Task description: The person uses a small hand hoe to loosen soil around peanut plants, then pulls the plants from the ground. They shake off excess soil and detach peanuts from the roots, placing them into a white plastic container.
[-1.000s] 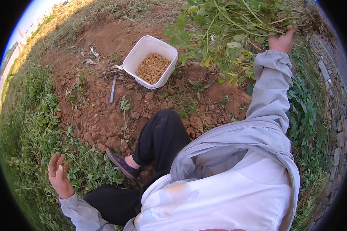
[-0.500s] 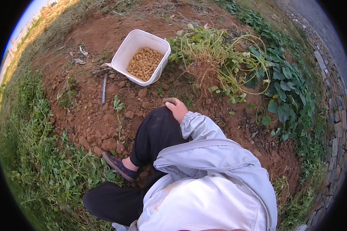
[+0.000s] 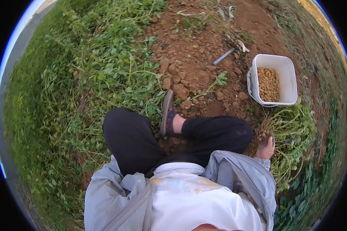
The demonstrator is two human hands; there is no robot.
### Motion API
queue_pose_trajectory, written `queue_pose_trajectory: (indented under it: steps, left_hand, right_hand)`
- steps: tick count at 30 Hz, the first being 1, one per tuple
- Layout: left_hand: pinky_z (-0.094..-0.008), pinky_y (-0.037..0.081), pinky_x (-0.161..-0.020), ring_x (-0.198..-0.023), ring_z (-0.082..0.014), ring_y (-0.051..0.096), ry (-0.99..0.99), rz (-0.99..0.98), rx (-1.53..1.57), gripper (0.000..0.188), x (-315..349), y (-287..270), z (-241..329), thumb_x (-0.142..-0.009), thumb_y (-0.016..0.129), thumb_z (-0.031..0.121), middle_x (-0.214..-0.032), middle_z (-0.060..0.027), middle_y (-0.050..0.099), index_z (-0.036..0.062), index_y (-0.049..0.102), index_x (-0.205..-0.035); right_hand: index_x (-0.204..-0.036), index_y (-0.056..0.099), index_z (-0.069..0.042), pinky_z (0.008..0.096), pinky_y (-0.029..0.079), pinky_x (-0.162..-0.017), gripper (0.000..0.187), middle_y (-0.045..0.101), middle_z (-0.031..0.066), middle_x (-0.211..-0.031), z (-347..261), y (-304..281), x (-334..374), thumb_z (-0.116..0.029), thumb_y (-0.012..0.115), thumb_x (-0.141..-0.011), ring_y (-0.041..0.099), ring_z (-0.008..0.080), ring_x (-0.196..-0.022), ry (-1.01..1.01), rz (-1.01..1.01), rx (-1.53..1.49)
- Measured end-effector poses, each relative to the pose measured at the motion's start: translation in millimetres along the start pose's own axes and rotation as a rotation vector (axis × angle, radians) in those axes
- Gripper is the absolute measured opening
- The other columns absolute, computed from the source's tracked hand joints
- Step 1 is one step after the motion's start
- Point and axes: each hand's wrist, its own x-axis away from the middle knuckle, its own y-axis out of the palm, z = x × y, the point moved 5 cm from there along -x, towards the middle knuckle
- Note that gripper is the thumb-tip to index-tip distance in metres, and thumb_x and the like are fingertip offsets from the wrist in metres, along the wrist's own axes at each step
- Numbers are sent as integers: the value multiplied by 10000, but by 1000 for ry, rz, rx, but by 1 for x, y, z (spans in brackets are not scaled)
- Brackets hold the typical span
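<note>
My right hand [image 3: 265, 145] is by my right knee [image 3: 235, 133], its soil-covered fingers curled against the stalks of a heap of pulled green plants [image 3: 293, 129]. Whether the fingers grip a stalk is unclear. My left hand is hidden; only its grey sleeve [image 3: 104, 192] shows at the lower left. I sit cross-legged in black trousers, one foot in a dark shoe [image 3: 167, 112] on the soil. A white square bucket [image 3: 293, 82] holding tan pods [image 3: 268, 82] stands on the red earth beyond the plant heap.
A short dark-handled tool [image 3: 223, 56] lies on the cloddy red soil [image 3: 189, 65] left of the bucket. Low green plants [image 3: 104, 73] cover the ground to the left. More leafy plants [image 3: 308, 192] lie at the lower right.
The view has swung left, so the bucket now sits at the right. My right hand came back from the far plants to my knee, then beside it against the pulled stalks. My left hand left view.
</note>
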Motion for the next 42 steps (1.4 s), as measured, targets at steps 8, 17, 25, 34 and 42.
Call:
queue_pose_trajectory:
  steps: [8,17,25,34,42]
  left_hand:
    - [-319,464,-819,-949,-200,575,-83,266,-209,271,44,-19,-70,-879,541,155,-1062,-102,598,-22,576,-1081]
    - [-296,478,-778,-872,-182,603,-123,539,-63,234,129,-53,-120,-879,543,150,-982,-87,638,-25,619,-1014]
    - [-271,480,-760,-900,-144,599,338,736,559,255,183,-130,-6,-884,516,110,-1006,-83,636,-8,593,-1096]
    - [-400,309,-1043,-1254,-322,383,0,1406,-332,749,70,-291,40,-744,688,244,-1344,-204,402,-4,323,-1349]
    - [-476,371,-967,-1230,-387,379,-666,1348,-292,1040,78,-316,-53,-687,726,351,-1470,-221,99,85,60,-1439]
  right_hand:
    - [-1149,518,-17,296,481,-671,263,603,75,-972,37,200,31,-179,478,-945,574,147,-779,155,-678,171]
    - [-1125,543,-39,253,484,-635,237,625,58,-953,169,264,67,-163,507,-926,594,126,-746,391,-1119,634]
    - [-1127,537,-35,239,481,-604,242,634,62,-946,214,250,45,-155,501,-921,599,114,-744,511,-1020,770]
    - [-1092,570,-15,262,498,-613,222,639,78,-940,228,268,28,-126,517,-906,622,148,-738,419,-886,826]
    - [-1162,508,-39,263,500,-564,272,600,48,-968,256,258,-34,-159,511,-917,607,136,-741,385,-789,871]
